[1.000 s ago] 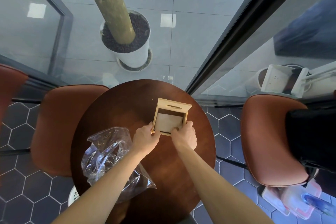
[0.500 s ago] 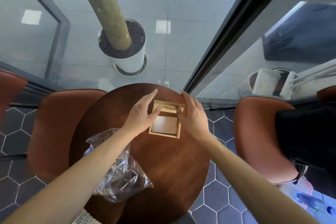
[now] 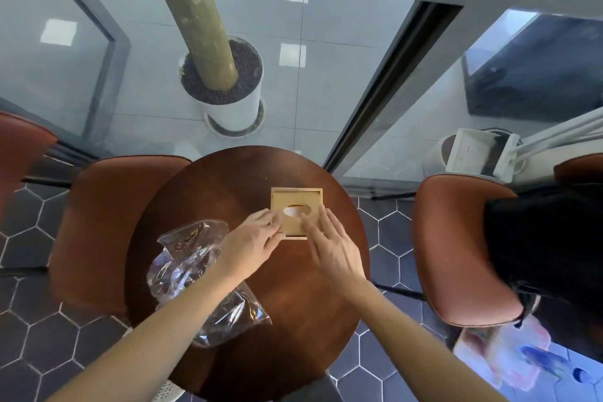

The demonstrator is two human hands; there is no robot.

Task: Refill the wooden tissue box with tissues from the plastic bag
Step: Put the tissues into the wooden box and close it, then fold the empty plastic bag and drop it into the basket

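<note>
Wooden tissue box point(image 3: 296, 202) lies under both hands' fingertips point(image 3: 275, 222).

No text, label or number can be read anywhere — nothing legible on any surface.

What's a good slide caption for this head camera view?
Both hands, left hand and right hand, rest on a wooden tissue box on a round table, plastic bag alongside.
</note>
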